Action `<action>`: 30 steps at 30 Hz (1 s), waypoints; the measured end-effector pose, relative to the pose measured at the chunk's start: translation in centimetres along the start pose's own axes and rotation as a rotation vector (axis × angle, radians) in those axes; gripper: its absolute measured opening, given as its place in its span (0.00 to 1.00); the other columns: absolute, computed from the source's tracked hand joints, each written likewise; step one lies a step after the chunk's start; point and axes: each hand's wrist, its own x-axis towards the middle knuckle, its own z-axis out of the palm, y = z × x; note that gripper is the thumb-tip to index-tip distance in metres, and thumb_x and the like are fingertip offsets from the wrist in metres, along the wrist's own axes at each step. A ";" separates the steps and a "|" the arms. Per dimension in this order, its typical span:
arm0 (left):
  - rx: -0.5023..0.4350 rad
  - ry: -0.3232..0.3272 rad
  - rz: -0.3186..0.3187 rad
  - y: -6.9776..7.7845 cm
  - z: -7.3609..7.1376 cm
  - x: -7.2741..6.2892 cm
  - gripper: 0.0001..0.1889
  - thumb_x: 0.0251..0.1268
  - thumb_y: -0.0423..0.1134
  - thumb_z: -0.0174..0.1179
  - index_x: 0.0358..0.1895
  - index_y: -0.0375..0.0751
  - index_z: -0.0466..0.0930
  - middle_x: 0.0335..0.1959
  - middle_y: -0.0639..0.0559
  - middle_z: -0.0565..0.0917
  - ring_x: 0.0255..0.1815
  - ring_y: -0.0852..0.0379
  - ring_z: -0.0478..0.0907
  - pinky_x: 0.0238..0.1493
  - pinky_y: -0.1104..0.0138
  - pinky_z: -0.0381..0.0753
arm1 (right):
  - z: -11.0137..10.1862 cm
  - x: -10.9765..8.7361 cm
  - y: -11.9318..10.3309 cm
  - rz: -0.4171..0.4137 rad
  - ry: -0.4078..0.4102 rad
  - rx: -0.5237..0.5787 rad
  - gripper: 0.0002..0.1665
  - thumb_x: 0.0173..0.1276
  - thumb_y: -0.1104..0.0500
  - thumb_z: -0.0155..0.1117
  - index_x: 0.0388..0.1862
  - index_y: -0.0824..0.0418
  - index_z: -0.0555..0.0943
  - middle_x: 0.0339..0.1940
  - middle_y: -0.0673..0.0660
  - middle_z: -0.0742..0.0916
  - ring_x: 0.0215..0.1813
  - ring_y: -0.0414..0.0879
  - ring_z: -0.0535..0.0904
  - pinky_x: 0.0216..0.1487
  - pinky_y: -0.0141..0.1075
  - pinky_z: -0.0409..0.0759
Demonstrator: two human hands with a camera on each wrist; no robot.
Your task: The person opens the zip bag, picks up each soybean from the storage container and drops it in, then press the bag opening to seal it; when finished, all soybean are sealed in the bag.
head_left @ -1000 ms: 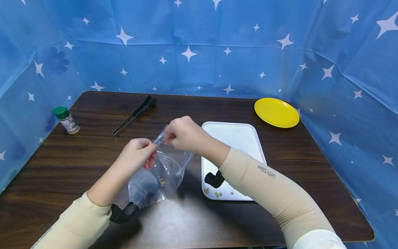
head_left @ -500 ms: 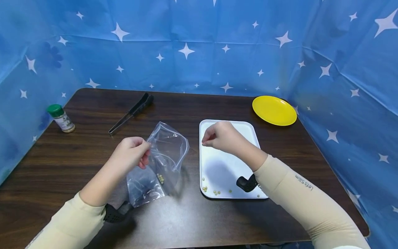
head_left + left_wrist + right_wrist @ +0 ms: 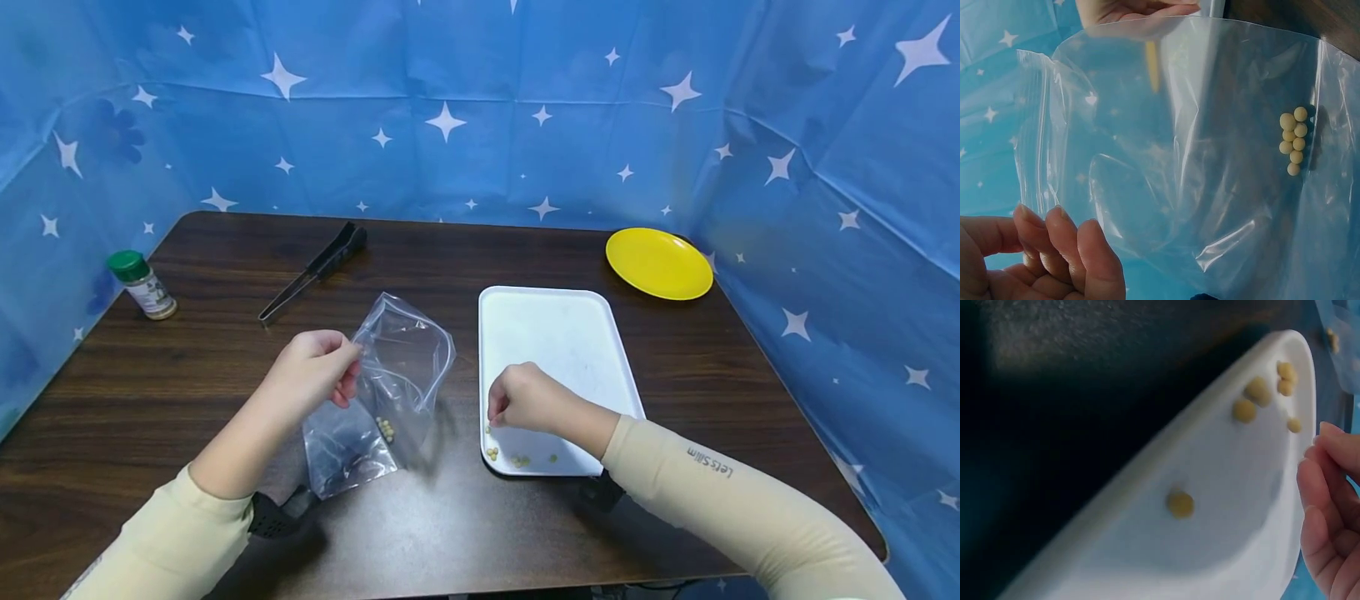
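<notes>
Right hand: mine (image 3: 528,400) is low over the tray's left edge, fingers bent in towards the thumb; I cannot tell whether anything sits between the tips.
Left hand: mine (image 3: 318,375) pinches the zip edge of the clear bag (image 3: 397,400), so the bag hangs from one side only.
Lone ball: this one (image 3: 1294,425) lies on the tray just beside my right fingertips, close to the rim; a clumsy touch could roll it away, since it is round and the surface looks smooth.
Other tray balls: these (image 3: 492,454) gather mostly in the near left corner; reaching for one could scatter its neighbours, because they lie so close together.
White tray: it (image 3: 555,333) rests flat on the table (image 3: 480,533), right of the bag; my black wrist gear (image 3: 600,492) sits by its near edge and could knock it if my arm swings.
Bag mouth: it gapes slackly, the far side unheld, so I think it could fold over and a ball could miss the gap.
Bagged balls: a small cluster (image 3: 1294,140) rests low in the bag; if my left pinch slips, the thin plastic could slump and let some spill.
</notes>
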 end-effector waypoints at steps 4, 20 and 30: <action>0.012 0.002 -0.004 0.0 0.0 0.0 0.15 0.71 0.36 0.45 0.27 0.29 0.70 0.15 0.47 0.73 0.19 0.55 0.74 0.23 0.65 0.80 | 0.6 0.1 0.0 -0.020 -0.010 -0.006 0.11 0.50 0.66 0.73 0.15 0.54 0.82 0.14 0.41 0.80 0.20 0.36 0.73 0.26 0.29 0.72; 0.011 0.013 -0.016 0.4 0.1 -0.4 0.14 0.70 0.35 0.45 0.26 0.30 0.70 0.15 0.46 0.73 0.18 0.54 0.74 0.22 0.64 0.80 | 1.1 0.2 0.0 -0.074 0.012 -0.042 0.10 0.50 0.67 0.71 0.15 0.55 0.82 0.14 0.41 0.80 0.21 0.35 0.73 0.26 0.29 0.72; 0.013 0.022 -0.017 0.5 0.1 -0.4 0.14 0.70 0.35 0.45 0.26 0.29 0.70 0.14 0.47 0.73 0.18 0.54 0.74 0.22 0.64 0.80 | -7.8 0.6 -4.0 -0.057 0.265 0.098 0.01 0.57 0.63 0.70 0.28 0.58 0.86 0.24 0.47 0.85 0.27 0.40 0.78 0.29 0.31 0.77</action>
